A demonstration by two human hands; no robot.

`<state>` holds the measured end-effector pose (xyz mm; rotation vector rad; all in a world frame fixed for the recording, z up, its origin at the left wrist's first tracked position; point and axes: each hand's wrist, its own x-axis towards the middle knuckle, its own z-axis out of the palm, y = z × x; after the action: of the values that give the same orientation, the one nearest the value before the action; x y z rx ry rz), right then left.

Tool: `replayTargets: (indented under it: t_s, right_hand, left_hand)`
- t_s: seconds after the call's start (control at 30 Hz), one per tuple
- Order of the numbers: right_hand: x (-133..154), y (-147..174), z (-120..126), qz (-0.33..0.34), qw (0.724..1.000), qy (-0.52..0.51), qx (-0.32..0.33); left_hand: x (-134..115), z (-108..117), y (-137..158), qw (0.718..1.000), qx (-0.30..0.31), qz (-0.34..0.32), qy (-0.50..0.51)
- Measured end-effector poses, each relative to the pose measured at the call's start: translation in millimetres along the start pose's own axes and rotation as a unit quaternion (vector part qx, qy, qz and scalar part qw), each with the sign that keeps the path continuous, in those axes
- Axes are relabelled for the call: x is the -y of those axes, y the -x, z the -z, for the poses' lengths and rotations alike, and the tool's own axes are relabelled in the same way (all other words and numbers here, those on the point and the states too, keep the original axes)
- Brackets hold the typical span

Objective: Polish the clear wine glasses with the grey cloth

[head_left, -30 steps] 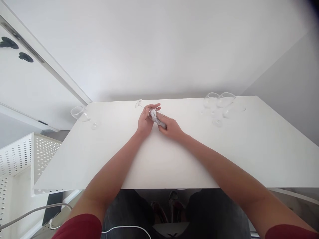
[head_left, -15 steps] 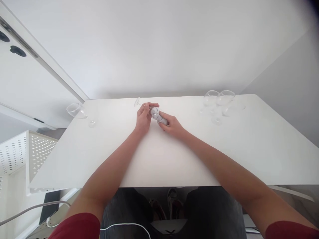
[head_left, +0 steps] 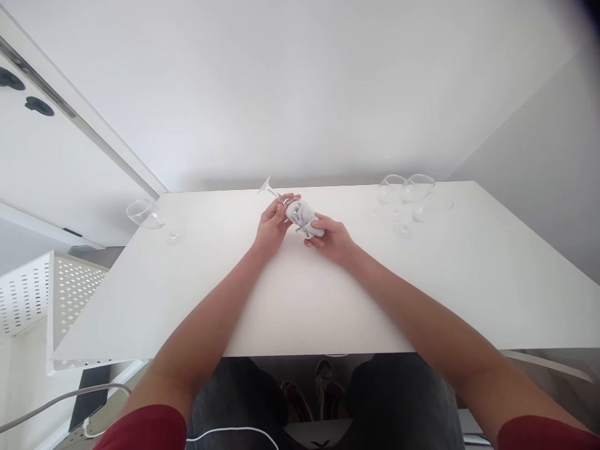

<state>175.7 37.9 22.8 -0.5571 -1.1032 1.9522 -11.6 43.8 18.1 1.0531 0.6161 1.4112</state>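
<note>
My left hand is closed around a wine glass, which lies tilted with its foot pointing up and to the left. A crumpled pale grey cloth sits at the bowl end of that glass. Fingers of my right hand grip the cloth from the right side. Most of the bowl is hidden by the cloth and my left fingers, so I cannot tell how much of the cloth is inside it. Both hands are above the middle of the white table, towards its back edge.
One wine glass stands at the table's left end. Several more stand close together at the back right, among them a wine glass. A white perforated rack is beside the left edge, and a white cable crosses my lap.
My right hand has drawn slightly right, and more of the cloth shows, bunched at the bowl. The glass's foot has turned a little. My left hand keeps its hold.
</note>
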Motion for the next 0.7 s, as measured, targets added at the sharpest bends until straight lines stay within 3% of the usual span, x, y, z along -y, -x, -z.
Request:
replayTargets:
  t_s: [0.1, 0.27, 0.4, 0.5, 0.6, 0.7]
  right_hand:
    - [-9, -2, -4, 0.036, 0.995, 0.084, -0.029]
    - [-17, -4, -7, 0.107, 0.955, 0.253, -0.108]
    - [-8, -2, -5, 0.028, 0.997, 0.075, -0.02]
    - [1, -1, -1, -0.006, 0.999, -0.053, -0.001]
    - [1, -1, 4, -0.007, 0.999, -0.053, -0.001]
    - [-7, -2, 5, 0.013, 0.998, 0.064, -0.015]
  left_hand:
    - [1, 2, 0, 0.999, -0.032, 0.007, -0.021]
    - [2, 2, -1, 0.998, -0.057, -0.001, -0.035]
    - [1, 2, 0, 1.0, -0.023, -0.005, -0.009]
    - [-2, 0, 1, 1.0, 0.009, -0.004, 0.016]
    - [-5, -3, 2, 0.999, 0.037, -0.009, 0.012]
    - [-6, -4, 3, 0.999, 0.033, -0.019, -0.021]
